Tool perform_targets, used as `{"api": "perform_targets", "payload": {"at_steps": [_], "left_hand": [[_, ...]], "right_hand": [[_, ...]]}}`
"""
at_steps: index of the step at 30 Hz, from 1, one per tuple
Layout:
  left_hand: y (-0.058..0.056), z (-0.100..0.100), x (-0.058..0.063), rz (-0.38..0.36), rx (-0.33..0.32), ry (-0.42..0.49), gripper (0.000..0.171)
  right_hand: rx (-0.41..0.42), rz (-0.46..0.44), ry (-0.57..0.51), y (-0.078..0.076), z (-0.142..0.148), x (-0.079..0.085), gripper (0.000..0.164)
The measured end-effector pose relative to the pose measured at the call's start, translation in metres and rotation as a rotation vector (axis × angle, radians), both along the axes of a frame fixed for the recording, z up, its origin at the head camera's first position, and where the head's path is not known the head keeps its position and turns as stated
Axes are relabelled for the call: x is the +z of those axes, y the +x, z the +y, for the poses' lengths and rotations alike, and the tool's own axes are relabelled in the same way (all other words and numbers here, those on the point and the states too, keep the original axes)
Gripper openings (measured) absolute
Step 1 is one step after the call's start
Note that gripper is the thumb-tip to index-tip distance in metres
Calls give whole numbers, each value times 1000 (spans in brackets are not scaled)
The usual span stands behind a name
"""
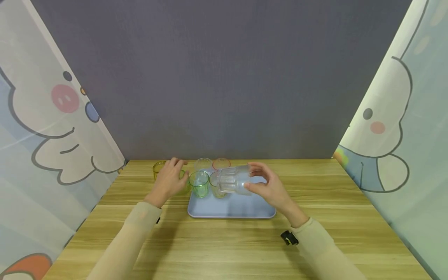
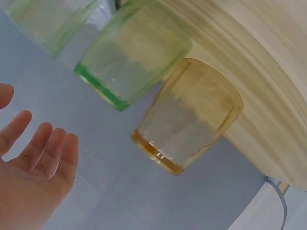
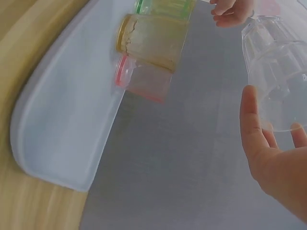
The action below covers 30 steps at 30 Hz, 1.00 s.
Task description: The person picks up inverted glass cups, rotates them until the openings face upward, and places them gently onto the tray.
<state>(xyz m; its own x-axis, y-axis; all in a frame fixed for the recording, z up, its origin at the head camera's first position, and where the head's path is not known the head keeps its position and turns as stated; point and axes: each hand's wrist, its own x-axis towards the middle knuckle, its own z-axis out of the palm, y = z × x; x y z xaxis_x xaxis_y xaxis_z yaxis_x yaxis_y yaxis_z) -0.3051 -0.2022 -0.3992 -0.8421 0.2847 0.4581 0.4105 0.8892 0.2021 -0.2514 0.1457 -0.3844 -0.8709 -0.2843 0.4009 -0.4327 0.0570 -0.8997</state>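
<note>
My right hand (image 1: 267, 184) holds a clear ribbed glass (image 1: 232, 180) on its side above the tray, fingers and thumb about its wide end. In the right wrist view this clear glass (image 3: 280, 76) is cut off by the frame edge. Over the left of the table, my left hand (image 1: 168, 181) has its fingers loosely bent. The left wrist view shows that hand (image 2: 41, 167) with nothing in it, apart from a green glass (image 2: 136, 52) and an amber glass (image 2: 189, 112). In the head view the left hand partly hides both glasses.
On the pale blue tray (image 1: 231, 210) stand a green glass (image 1: 199, 186), a yellowish glass (image 1: 216, 191), a clear glass (image 1: 203, 162) and a pink-rimmed glass (image 1: 222, 163). A grey panel (image 1: 224, 77) rises behind the wooden table (image 1: 224, 249).
</note>
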Motion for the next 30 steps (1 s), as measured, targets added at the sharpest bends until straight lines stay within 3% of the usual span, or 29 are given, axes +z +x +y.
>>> {"api": "perform_targets", "payload": {"at_steps": [11,23,30], "left_hand": [[-7,-5,-6,-75,26,-37,36],[-11,-10,-12,-179,45,-64,37],[-13,-10,-14,-186,57,-94,36]], "right_hand": [[-29,8,158,1,4,16,63],[-102,60,337,0,0,20,66],[-112,52,399,0,-3,24,66]]}}
